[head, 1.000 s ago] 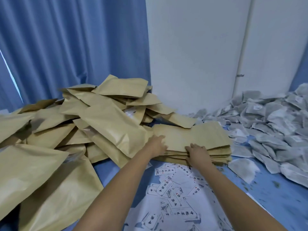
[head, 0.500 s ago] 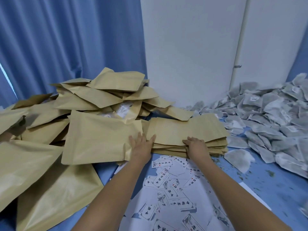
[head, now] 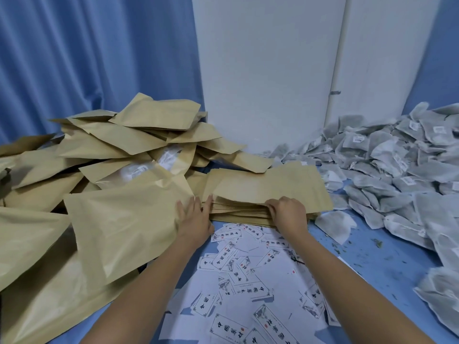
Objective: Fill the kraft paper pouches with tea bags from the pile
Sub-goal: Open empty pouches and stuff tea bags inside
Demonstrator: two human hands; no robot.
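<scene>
1. The heap of kraft pouches (head: 104,155) fills the left and far left. They are puffed and thrown loosely over one another, and a few show white contents through clear windows. These look like finished ones, put on the side away from the supply.
2. The pile of tea bags (head: 397,165) is banked along the right against the white wall (head: 268,70), probably so the right hand can draw from it.
3. Printed labels (head: 248,269) are scattered near centre on the blue table (head: 385,264), between the forearms.
4. One bulging pouch (head: 124,219) lies on the heap's near slope, its right edge under the left hand.
5. The stack of flat pouches (head: 273,187) sits at centre between the heap and the tea bags, so each is in easy reach.
6. The left hand (head: 195,219) has straight, close fingers lying flat on the bulging pouch's edge. The fingertips touch the stack's left end, seemingly keeping that pouch off the stack.
7. The right hand (head: 289,214) curls its fingers over the stack's near edge and pinches the upper pouches, likely to peel one free.
</scene>
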